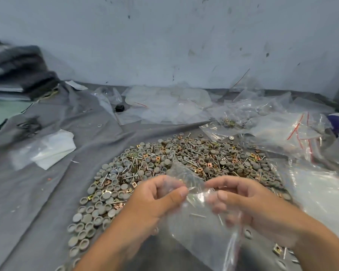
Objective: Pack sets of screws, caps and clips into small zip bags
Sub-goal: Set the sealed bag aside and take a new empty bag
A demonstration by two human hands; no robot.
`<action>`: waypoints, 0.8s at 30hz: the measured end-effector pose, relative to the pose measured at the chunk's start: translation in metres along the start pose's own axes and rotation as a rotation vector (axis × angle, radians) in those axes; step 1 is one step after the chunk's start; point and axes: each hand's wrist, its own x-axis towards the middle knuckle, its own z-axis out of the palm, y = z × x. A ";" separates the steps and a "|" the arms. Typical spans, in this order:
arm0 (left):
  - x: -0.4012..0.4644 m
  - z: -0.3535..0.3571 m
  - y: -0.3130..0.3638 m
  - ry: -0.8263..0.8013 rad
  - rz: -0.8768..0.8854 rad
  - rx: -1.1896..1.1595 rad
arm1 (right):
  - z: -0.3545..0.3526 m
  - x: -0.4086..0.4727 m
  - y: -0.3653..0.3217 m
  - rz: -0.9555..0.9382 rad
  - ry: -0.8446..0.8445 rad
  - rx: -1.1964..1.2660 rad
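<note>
Pale blue-grey wall (164,36), scuffed with dark marks, closes off the far side of the work surface. Grey cloth (37,192) covers the table, creased toward the left. No brand, label or legible writing appears on any item in view.

Mixed hardware pile (174,167) lies at the centre of the cloth, just beyond both hands. It consists of round grey caps (106,195), some dome-up and some hollow-side-up, thin silver screws (190,161) lying flat at all angles, and small square brass-coloured clips (134,185) with a central hole. Caps thin out into a single layer at the near-left edge of the pile.

Small zip bag (200,227) is held above the near edge of the pile, between the hands. It is clear, glossy and creased; its upper end rises to a point between the fingertips, and a red line runs along its lower right edge. At least two screws show through the film inside it.

Left hand (157,200) pinches the left side of the bag's upper part, thumb and curled fingers (181,192) closed on the film. Right hand (243,200) grips the right side, index finger extended toward the left hand and the remaining fingers curled behind the plastic.

Heap of clear bags (292,130) with red seal strips lies at the right, one containing hardware. A white folded sheet (53,147) lies at the left. Dark folded fabric (18,67) is stacked at the far left. A small black object (119,108) sits near the wall.
</note>
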 end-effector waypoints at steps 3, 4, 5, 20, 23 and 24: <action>0.004 -0.005 -0.001 0.210 0.053 0.041 | -0.007 0.007 0.019 0.076 0.055 0.105; 0.004 -0.005 0.000 0.252 0.068 0.052 | -0.008 0.010 0.023 0.081 0.078 0.124; 0.004 -0.005 0.001 0.285 0.076 0.062 | -0.005 0.012 0.025 0.070 0.104 0.129; -0.018 0.022 -0.010 0.311 0.549 0.996 | 0.049 0.029 0.034 -0.374 0.383 0.045; -0.020 0.014 -0.005 0.297 0.462 0.912 | 0.049 0.025 0.033 -0.382 0.377 0.042; -0.022 0.014 -0.003 0.286 0.442 0.893 | 0.050 0.024 0.033 -0.386 0.365 0.020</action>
